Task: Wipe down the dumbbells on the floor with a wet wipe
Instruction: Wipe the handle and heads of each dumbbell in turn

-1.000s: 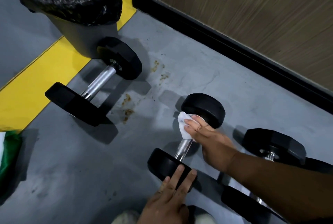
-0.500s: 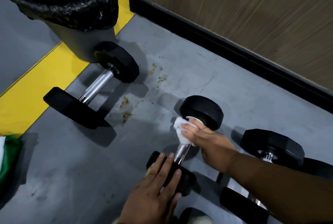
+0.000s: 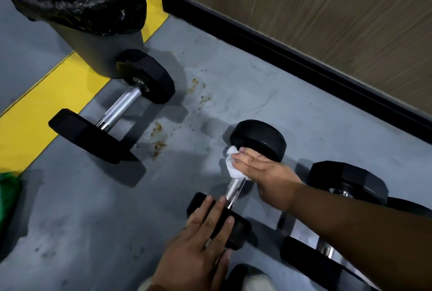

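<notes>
Three dumbbells lie on the grey floor (image 3: 268,94). The middle dumbbell (image 3: 236,187), with round black ends, is the one being handled. The right hand (image 3: 264,171) wraps a white wipe (image 3: 232,165) around the upper part of its metal bar, fingers (image 3: 244,154) curled round wipe and bar, just below the far end. The left hand (image 3: 201,241) lies flat on the near end, fingers straight and pressing down. A second dumbbell (image 3: 117,110) sits to the left, touching a bin (image 3: 98,40) lined with a black bag. A third dumbbell (image 3: 346,180) lies on the right, partly hidden by the forearm.
</notes>
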